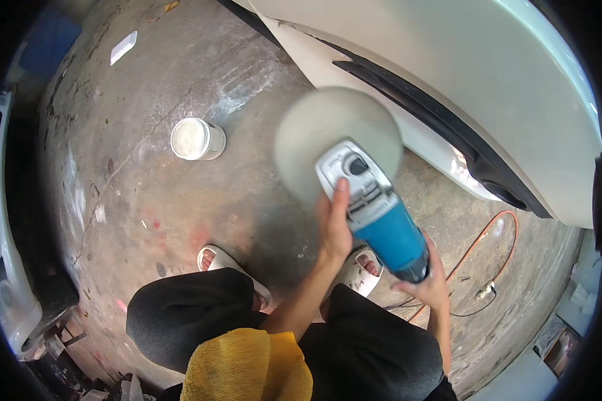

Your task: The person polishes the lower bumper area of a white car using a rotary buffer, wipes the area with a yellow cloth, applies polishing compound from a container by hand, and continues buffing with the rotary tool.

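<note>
The left hand reaches forward, arm nearly straight, fingers pressed along the grey head of a blue polisher. The right hand wraps shut around the tool's blue rear barrel, wrist bent inward. The polisher sits mid-frame above the knees, its round pad blurred and tilted toward the white car body just to the far right. To the left lies open concrete floor, with a white tub well apart. An orange cable trails on the right.
</note>
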Demonstrator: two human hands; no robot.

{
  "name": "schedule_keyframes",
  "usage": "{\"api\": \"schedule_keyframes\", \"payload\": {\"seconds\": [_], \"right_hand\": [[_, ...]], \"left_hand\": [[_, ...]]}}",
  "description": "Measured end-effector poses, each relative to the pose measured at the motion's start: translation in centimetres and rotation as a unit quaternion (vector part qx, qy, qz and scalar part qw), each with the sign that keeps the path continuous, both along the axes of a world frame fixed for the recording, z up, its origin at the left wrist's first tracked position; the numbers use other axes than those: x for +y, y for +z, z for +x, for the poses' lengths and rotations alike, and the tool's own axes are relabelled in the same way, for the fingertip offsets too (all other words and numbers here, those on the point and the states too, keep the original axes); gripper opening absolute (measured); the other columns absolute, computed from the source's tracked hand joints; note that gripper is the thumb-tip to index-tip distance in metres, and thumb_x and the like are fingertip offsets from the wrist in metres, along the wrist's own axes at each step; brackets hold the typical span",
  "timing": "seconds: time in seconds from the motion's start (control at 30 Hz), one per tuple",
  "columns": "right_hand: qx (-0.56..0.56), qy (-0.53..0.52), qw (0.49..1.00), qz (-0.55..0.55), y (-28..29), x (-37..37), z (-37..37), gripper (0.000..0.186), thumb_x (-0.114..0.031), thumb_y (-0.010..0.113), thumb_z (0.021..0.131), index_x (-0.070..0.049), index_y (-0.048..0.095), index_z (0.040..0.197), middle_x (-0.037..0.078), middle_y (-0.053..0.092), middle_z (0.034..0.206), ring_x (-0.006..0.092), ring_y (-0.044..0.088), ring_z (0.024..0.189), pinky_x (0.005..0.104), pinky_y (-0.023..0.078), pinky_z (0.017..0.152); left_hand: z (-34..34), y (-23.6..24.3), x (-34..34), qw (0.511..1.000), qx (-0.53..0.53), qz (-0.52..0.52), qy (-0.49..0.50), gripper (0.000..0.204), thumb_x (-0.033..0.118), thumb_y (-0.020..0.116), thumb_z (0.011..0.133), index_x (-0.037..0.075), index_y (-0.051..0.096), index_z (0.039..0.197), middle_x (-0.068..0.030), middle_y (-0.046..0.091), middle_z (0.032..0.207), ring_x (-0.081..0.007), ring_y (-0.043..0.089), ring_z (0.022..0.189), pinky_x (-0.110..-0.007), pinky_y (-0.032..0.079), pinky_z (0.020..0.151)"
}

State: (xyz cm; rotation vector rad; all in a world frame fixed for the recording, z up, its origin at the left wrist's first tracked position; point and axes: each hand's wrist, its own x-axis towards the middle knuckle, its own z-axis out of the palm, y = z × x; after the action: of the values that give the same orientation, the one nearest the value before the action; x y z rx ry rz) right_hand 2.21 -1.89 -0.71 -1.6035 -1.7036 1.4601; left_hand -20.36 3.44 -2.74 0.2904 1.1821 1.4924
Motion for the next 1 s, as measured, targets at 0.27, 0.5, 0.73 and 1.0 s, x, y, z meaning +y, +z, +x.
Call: {"api": "schedule_keyframes", "payload": {"seconds": [0.27,0.5,0.73,1.0], "right_hand": [[-0.036,0.064,0.991,0.114,-6.4,6.8,-5.4,0.097,-0.012,0.083,0.058,-0.011,0.032,0.141,0.019,0.055,0.127,0.0341,0.055,0.116,0.0395,0.044,0.097],[-0.021,0.081,0.989,0.122,-8.3,9.1,-9.0,0.099,-0.009,0.083,0.063,-0.01,0.025,0.143,0.017,0.04,0.142,0.0332,0.046,0.126,0.0406,0.039,0.103],[-0.012,0.093,0.981,0.169,-8.3,10.2,-11.0,0.098,-0.007,0.082,0.064,-0.01,0.024,0.143,0.018,0.039,0.143,0.034,0.046,0.126,0.0411,0.039,0.104],[-0.016,0.107,0.982,0.155,-8.4,10.3,-10.4,0.098,-0.004,0.081,0.063,-0.009,0.024,0.143,0.018,0.041,0.142,0.0355,0.048,0.125,0.0404,0.041,0.102]], "left_hand": [[-5.5,-3.0,3.2,0.993,0.087,0.059,0.056,0.051,0.042,0.041,0.097,-0.002,0.052,0.12,-0.0084,0.058,0.111,-0.0151,0.056,0.099,-0.029,0.043,0.089],[-8.4,-3.2,4.5,0.987,0.07,0.117,0.085,0.051,0.045,0.042,0.097,0.001,0.051,0.12,-0.0078,0.058,0.111,-0.0164,0.058,0.1,-0.03,0.046,0.087],[-10.4,-3.0,5.3,0.983,0.047,0.141,0.108,0.051,0.045,0.043,0.096,0.003,0.05,0.123,-0.0082,0.058,0.113,-0.0179,0.058,0.101,-0.032,0.047,0.088],[-10.3,-3.5,4.7,0.983,0.046,0.148,0.099,0.052,0.043,0.042,0.097,0.002,0.047,0.128,-0.0097,0.057,0.118,-0.0199,0.056,0.107,-0.034,0.044,0.094]]}}
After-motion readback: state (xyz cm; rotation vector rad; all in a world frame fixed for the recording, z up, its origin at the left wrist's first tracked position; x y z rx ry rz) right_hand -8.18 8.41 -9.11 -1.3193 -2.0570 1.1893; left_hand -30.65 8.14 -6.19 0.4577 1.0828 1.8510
